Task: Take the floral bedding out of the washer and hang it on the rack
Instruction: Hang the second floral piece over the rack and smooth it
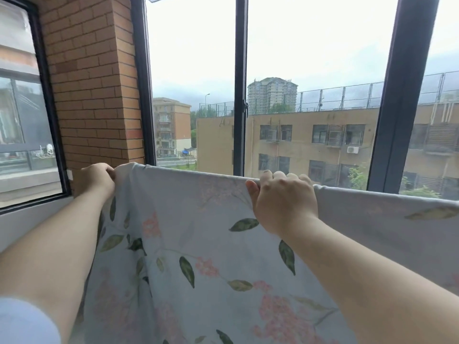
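A: Item one, floral bedding point(198, 244): location?
B: Spread before the window point(240, 95), top edge taut between your hands, the rest hanging down.
A: Item two, your left hand point(96, 178)?
B: Fingers curled, gripping the left corner.
A: Item three, your right hand point(283, 199)?
B: Fingers curled over the top edge, holding it.

A brick pillar point(92, 83) stands between a dark-framed side window point(22, 108) on the left and a wide window straight ahead. The wide window is split by a dark centre post point(240, 70) and a slanted post point(407, 83) further right. Outside, a long tan building point(310, 137) carries a wire fence point(347, 95) along its roof and an air-conditioner unit point(352, 149) on its wall. A pale tower block point(272, 94) rises behind it, and an orange-tan apartment block point(171, 122) stands to the left. Green trees point(357, 176) show below, under an overcast sky point(310, 33).
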`<state>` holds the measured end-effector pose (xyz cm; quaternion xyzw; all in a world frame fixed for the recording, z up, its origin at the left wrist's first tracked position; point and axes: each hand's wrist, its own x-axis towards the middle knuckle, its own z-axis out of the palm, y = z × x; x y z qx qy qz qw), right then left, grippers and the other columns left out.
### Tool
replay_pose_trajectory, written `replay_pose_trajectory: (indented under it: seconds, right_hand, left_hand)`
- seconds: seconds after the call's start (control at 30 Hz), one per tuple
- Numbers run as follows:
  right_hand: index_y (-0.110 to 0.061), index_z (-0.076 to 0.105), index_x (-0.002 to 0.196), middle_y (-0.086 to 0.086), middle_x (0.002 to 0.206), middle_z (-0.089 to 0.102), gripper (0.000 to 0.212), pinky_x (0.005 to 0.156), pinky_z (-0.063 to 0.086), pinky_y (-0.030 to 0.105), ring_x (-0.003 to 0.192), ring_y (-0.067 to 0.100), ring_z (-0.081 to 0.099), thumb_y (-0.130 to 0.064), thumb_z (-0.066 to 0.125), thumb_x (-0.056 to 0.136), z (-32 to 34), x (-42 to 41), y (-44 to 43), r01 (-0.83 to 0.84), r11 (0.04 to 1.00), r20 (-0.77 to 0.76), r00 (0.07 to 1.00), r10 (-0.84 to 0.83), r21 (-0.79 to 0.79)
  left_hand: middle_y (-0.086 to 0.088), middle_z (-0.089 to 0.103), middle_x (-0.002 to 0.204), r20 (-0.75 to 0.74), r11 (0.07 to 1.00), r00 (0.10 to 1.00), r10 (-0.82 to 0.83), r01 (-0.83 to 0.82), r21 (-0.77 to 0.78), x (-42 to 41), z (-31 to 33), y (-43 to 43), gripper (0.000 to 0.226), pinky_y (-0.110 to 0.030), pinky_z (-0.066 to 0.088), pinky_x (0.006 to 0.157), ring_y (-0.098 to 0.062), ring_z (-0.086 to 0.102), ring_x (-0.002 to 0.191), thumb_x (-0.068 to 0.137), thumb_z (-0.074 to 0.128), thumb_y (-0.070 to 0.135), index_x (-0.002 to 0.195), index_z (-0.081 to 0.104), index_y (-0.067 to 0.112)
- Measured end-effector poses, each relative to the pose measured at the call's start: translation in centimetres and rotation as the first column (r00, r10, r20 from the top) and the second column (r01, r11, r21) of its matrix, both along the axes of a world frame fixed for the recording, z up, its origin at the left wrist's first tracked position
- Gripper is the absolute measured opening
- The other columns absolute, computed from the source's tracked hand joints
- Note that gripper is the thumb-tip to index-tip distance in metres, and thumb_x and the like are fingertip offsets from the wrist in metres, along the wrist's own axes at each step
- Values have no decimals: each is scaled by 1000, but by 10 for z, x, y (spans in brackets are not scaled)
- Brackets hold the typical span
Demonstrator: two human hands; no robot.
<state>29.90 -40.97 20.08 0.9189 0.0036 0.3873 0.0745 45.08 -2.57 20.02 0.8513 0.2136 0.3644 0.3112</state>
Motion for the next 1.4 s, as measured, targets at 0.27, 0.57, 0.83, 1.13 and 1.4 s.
replay_pose_trajectory:
  seconds: [0.27,0.57,0.83,1.13,1.4]
  right_hand:
    - [-18,56,91,4,84,64,54,68,28,38,68,25,45,-53,16,103,-4,5,-1,29,999,67,997,-27,-24]
    - [-16,56,91,5,82,63,51,68,28,39,67,25,44,-51,20,104,-6,8,3,21,1000,95,995,-19,-20]
    - [-16,57,97,5,88,62,54,70,31,40,76,27,56,-50,16,105,-4,6,7,10,999,40,999,-8,-48]
    - [-20,49,91,4,89,64,49,68,36,37,70,23,47,-48,12,107,8,-12,-18,-98,995,-32,995,99,12]
    - [-26,54,77,-5,79,69,65,62,40,32,70,21,66,-52,0,100,14,-76,-140,141,989,-42,989,-142,-36]
  left_hand:
    - [-29,61,114,-18,998,999,27,-28,-53,1,-18,9,23,-37,41,78,-42,57,99,89,52,6,95,74,12]
    - [-29,61,123,-145,980,971,191,-198,-34,19,-1,16,27,-46,48,96,-44,59,117,92,52,1,112,69,-4]
    - [-8,74,103,254,849,831,-495,399,347,-31,16,-116,30,-38,49,88,-29,64,100,89,44,16,99,72,15]
    - [-4,49,50,165,791,858,-487,353,499,-57,1,-196,52,-42,38,87,-29,49,59,93,34,37,44,31,20]
    - [-5,47,57,64,767,888,-456,355,535,-64,7,-202,49,-40,36,89,-27,42,70,92,29,36,45,32,20]
